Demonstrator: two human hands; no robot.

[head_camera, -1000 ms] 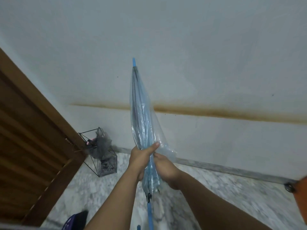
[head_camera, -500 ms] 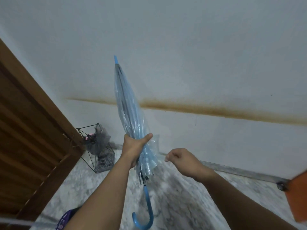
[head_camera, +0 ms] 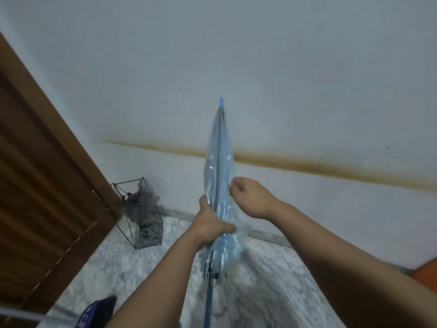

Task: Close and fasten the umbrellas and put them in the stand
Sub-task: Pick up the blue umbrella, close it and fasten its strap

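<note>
A closed clear-blue umbrella [head_camera: 218, 166] points up in front of me, its blue tip high against the wall and its blue shaft running down out of view. My left hand [head_camera: 210, 224] is wrapped around the folded canopy near its lower end. My right hand [head_camera: 251, 197] pinches the plastic canopy just above, at its right side. The black wire umbrella stand [head_camera: 142, 223] sits on the floor by the wall at the left, with a dark grey umbrella [head_camera: 142, 202] in it.
A brown wooden door [head_camera: 45, 181] fills the left side. The white wall [head_camera: 307, 91] has a rusty stain line across it. The floor [head_camera: 123, 261] is grey marble. A dark purple object [head_camera: 97, 313] lies at the bottom left, and something orange [head_camera: 425, 271] shows at the right edge.
The umbrella has swung from the left back to the middle. My right hand, free half a second ago, has returned to the canopy and pinches it above my left hand.
</note>
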